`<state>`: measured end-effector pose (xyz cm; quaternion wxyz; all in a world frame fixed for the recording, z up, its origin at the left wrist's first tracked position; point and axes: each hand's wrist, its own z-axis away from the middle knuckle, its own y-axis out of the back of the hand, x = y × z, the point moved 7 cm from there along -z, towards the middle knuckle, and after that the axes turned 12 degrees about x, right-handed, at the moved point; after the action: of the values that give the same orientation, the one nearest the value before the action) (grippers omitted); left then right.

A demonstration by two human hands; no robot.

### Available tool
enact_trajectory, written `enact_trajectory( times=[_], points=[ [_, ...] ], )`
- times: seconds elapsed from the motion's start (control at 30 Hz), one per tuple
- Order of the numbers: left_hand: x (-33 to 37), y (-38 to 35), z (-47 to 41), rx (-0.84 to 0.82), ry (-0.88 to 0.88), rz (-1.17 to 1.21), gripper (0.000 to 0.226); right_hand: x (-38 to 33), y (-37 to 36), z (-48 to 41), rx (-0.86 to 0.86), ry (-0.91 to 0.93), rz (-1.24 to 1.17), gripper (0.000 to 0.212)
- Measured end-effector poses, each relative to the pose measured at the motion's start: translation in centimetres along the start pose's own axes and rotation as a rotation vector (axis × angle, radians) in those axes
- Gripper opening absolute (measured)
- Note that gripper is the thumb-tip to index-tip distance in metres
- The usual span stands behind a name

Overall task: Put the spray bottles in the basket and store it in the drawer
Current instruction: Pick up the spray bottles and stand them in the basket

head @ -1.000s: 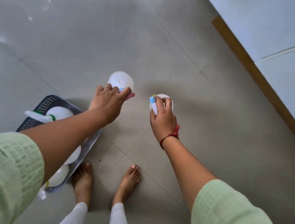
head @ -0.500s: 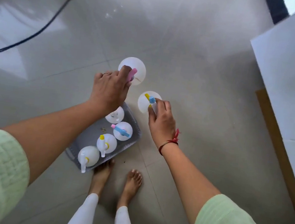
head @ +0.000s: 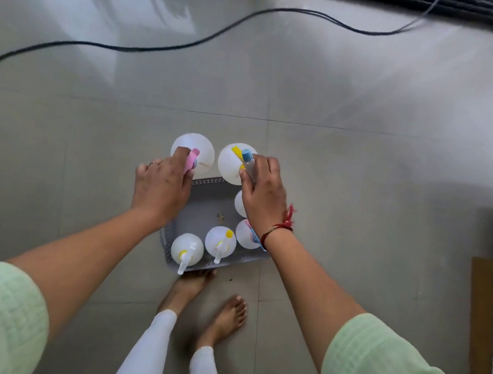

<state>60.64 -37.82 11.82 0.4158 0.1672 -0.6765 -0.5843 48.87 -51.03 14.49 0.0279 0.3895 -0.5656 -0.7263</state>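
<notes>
Two hands swung back over grey basket (head: 205, 209) on floor | left hand (head: 161, 188) fingers closed on pink-nozzle bottle (head: 193, 152) | right hand (head: 264, 195) fingers closed on blue-nozzle bottle (head: 232, 163) | both now at far rim, ready to lower | four bottles already inside

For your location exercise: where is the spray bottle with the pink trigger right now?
In the head view, the pink-trigger bottle hangs from the left hand, above the basket's far edge, beside the right hand's blue-nozzle bottle.
</notes>
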Motion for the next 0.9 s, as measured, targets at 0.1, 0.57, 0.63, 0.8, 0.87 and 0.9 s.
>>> enact_trajectory(
  times=[0.1,0.57,0.63,0.8,0.87,0.9],
  points=[
    [-1.6,-0.5,1.5,-0.05,0.049,-0.019,0.031,-1.5,-2.5,-0.1,-0.074,0.022,0.069,0.03],
    [-5.6,-7.9,8.1,-0.374,0.345,0.027,0.027,2.4,-9.3,3.5,-0.345,-0.073,0.166,0.026],
    [-6.3,-8.9,8.4,-0.388,0.376,0.023,0.029,3.0,-10.3,4.0,-0.365,-0.071,0.174,0.025],
    [-7.1,-11.0,9.0,-0.469,0.376,0.004,0.033,4.7,-12.7,4.6,-0.403,-0.082,0.228,0.028],
    [-7.1,-11.8,9.3,-0.514,0.352,-0.018,0.036,5.6,-13.2,4.8,-0.418,-0.093,0.25,0.028],
    [-7.0,-12.2,9.4,-0.527,0.34,-0.029,0.037,6.1,-13.4,4.9,-0.425,-0.102,0.256,0.028]
  ],
)
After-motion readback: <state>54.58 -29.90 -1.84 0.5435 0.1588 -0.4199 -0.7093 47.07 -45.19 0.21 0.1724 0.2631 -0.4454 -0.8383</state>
